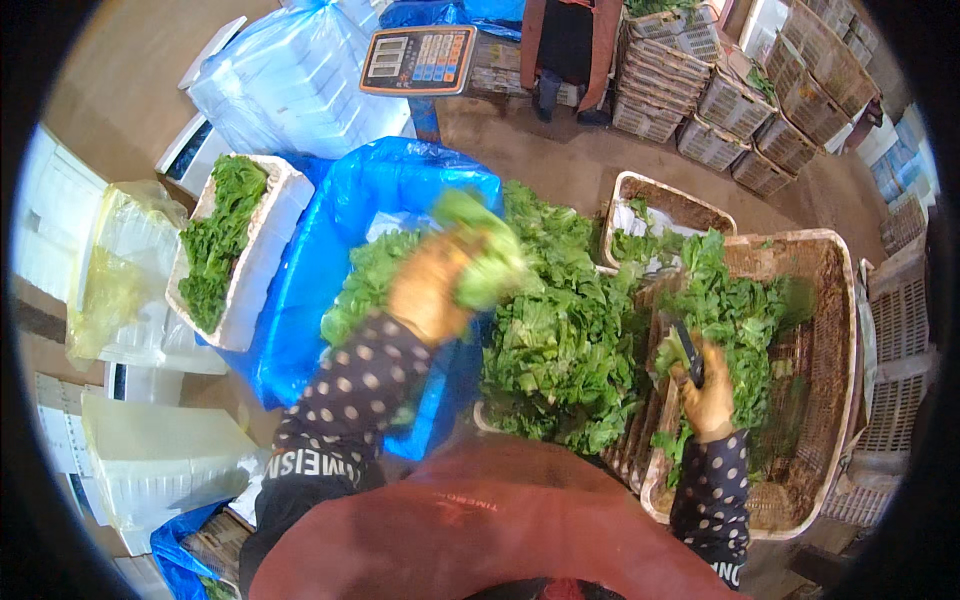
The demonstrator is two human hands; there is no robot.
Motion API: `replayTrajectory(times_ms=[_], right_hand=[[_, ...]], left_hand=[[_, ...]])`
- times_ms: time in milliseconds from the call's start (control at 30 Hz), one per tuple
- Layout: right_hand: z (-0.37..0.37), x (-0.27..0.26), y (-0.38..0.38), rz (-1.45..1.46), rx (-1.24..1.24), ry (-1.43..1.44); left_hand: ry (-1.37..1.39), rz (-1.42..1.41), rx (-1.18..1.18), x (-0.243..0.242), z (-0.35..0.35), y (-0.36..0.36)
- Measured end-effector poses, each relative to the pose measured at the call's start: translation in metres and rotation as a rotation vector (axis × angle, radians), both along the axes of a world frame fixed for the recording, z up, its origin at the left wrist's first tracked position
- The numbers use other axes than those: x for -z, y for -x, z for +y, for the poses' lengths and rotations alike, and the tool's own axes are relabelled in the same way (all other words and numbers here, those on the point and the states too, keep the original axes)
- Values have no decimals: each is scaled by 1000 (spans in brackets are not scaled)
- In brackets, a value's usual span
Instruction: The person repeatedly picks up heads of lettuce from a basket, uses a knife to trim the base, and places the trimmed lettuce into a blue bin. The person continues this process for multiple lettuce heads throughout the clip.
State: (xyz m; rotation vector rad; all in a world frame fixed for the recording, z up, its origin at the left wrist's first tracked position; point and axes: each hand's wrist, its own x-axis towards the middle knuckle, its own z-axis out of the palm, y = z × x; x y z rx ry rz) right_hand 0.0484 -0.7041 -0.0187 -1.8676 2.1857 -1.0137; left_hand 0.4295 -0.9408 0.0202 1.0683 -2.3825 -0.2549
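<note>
My left hand (427, 289), blurred, grips a head of leafy green lettuce (491, 255) over a container lined with blue plastic (289, 277). Lettuce leaves (360, 281) lie inside that liner, below the hand. My right hand (709, 397) is closed around a knife (694, 356) with a dark handle. Its thumb side is against a pale green leafy piece (670, 351), and whether it holds that piece too is unclear. Beneath this hand, more leafy greens (750, 345) fill part of a large, soiled plastic crate (844, 375). Between my hands rises a heap of lettuce (559, 352).
A white foam box (259, 277) of curly greens stands at the left. Behind are a scale display (418, 60) and plastic-wrapped foam boxes (285, 90). A smaller crate (671, 191) sits beyond the heap. A person (571, 52) stands near stacked crates (664, 75).
</note>
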Motion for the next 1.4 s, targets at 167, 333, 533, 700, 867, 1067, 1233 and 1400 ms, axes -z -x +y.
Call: replayTrajectory(times_ms=[167,333,533,700,867,1067,1233,1400], right_hand=[[13,65,-54,-269,124,-429],[83,86,-68,-523,368,-520],[174,91,-40,-743,703,-543],[176,92,36,-448,918,-586],[132,102,214,-178,801,-461],[23,156,478,433,865,-314],[-32,195,558,-334,845,54],[1,182,493,-95,686,-208]], left_hand=[[25,-557,-286,77,-145,-47],[-642,-178,200,214,-195,-75],[-993,47,227,309,-230,-116],[-1109,-75,116,312,-246,-120],[-205,-659,253,228,-244,-81],[-161,-216,-309,147,-152,-25],[154,-314,132,129,-38,-1],[-541,-332,-338,158,52,85]])
